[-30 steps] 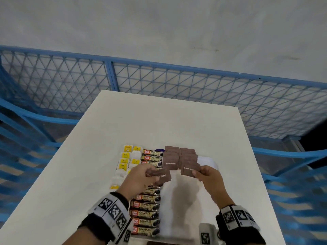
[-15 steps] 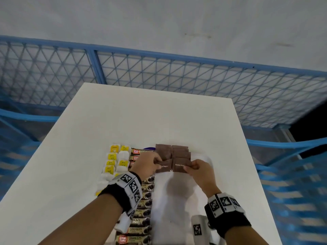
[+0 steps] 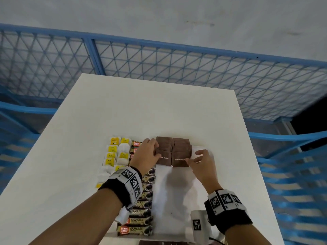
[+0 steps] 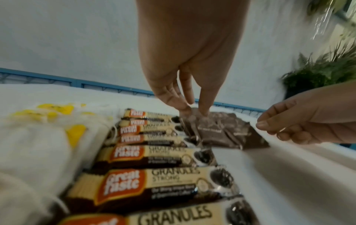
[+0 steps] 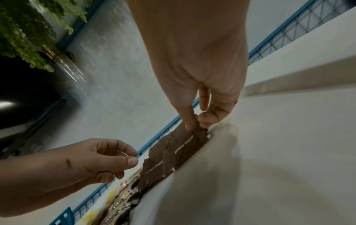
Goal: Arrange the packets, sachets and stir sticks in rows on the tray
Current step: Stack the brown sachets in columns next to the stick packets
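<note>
Two columns of brown sugar sachets (image 3: 180, 147) lie overlapping at the far end of the white tray (image 3: 169, 191). My left hand (image 3: 156, 152) pinches the left edge of the nearest left sachet (image 3: 164, 159), fingers and thumb meeting on it in the left wrist view (image 4: 194, 111). My right hand (image 3: 190, 160) pinches the right edge of the nearest right sachet (image 3: 180, 160), shown clearly in the right wrist view (image 5: 195, 125). Both sachets lie flat on the tray. A column of coffee granule packets (image 3: 141, 214) runs left of them. No stir sticks are in view.
Tea bags with yellow tags (image 3: 115, 156) lie in rows left of the coffee packets. The tray sits on a white table (image 3: 159, 106) ringed by a blue mesh fence (image 3: 159, 64). A few more dark brown packets (image 3: 154, 243) show at the bottom edge.
Both hands have moved away from me and down, each bringing a brown sachet onto the near end of its column.
</note>
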### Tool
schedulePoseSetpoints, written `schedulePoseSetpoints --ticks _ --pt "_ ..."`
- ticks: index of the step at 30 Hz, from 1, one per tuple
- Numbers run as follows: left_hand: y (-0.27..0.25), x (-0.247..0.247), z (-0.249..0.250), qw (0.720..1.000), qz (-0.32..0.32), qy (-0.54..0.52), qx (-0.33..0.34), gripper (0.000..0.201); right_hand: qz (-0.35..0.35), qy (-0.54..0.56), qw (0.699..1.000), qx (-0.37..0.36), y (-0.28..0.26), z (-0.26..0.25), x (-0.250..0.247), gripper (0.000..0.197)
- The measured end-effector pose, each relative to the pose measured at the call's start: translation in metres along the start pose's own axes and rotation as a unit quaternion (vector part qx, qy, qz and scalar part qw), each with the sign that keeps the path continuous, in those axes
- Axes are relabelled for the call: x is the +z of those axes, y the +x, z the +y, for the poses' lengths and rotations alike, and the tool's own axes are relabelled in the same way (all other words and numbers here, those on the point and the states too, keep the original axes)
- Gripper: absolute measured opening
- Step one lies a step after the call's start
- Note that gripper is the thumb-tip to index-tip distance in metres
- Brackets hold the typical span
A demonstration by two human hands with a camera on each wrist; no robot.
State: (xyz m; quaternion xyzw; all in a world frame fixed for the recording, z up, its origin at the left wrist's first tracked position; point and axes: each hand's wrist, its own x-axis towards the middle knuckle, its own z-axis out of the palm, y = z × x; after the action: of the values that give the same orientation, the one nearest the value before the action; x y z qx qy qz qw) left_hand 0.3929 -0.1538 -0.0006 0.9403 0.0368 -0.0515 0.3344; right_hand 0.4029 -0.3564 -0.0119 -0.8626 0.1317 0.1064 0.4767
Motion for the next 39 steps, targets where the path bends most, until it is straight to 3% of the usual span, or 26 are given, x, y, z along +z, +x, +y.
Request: schedulePoseSetpoints --ticks 4,7,10,13,16,19,26,32,35,39 --pt "-0.026 -0.018 0.005 0.999 0.016 -0.043 0.018 0.007 -0.009 -0.025 0.999 -0.021 -0.018 -0.002 -0.009 0.013" --pt "-0.065 -0.03 0.008 0.995 -0.001 -0.096 0.037 0.013 -0.037 -0.02 0.998 -0.04 -0.046 -0.002 -0.013 0.006" --pt "-0.115 -0.036 0.005 0.992 -0.058 -0.105 0.028 0.022 -0.092 -0.055 0.991 -0.079 -0.081 0.001 -0.015 0.005" --pt "-0.162 -0.031 -0.01 0.989 -0.125 -0.081 0.019 0.021 -0.174 -0.155 0.962 -0.139 -0.115 0.008 -0.016 0.004" --pt "-0.197 -0.02 -0.026 0.984 -0.172 -0.036 0.018 0.003 -0.244 -0.219 0.921 -0.21 -0.142 0.018 -0.017 0.012" --pt "-0.219 -0.006 -0.034 0.978 -0.203 -0.002 0.049 0.006 -0.297 -0.275 0.879 -0.251 -0.165 0.028 -0.017 0.017" --pt "-0.241 0.02 -0.028 0.983 -0.164 0.07 0.054 0.044 -0.276 -0.412 0.807 -0.321 -0.192 0.051 -0.009 0.049" --pt "-0.236 0.034 -0.014 0.966 -0.189 0.16 0.076 0.067 -0.303 -0.449 0.755 -0.368 -0.194 0.053 -0.001 0.07" --pt "-0.235 0.036 -0.015 0.967 -0.192 0.157 0.061 0.072 -0.305 -0.455 0.753 -0.365 -0.195 0.051 0.001 0.067" --pt "-0.236 0.034 -0.01 0.967 -0.196 0.154 0.055 0.06 -0.306 -0.41 0.777 -0.367 -0.195 0.051 0.004 0.045"
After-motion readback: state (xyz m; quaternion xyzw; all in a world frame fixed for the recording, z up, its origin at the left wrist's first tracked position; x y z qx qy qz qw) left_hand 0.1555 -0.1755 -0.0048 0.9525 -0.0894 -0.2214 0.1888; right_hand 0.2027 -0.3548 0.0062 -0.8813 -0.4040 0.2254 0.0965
